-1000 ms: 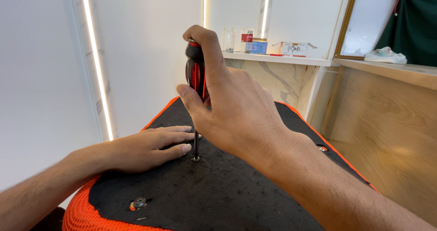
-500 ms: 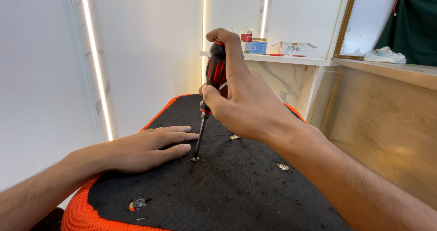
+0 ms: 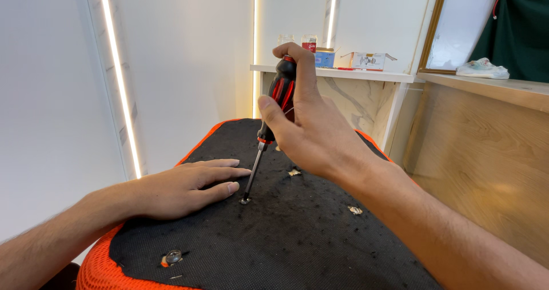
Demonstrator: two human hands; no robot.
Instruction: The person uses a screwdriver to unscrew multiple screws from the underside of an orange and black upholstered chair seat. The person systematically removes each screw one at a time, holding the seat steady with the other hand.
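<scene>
Black mesh panel with orange edging; screwdriver set on a screw.
Right hand is closed around the red-and-black handle, thumb along its side. Since a second ago the tool has gone from upright to tilted, handle leaning away to the right, tip unmoved on the screw head: likely a regrip between turns, not a lift-off. Left hand lies flat and open on the mesh, holding nothing, fingertips just beside the screw. Other fasteners sit apart.
</scene>
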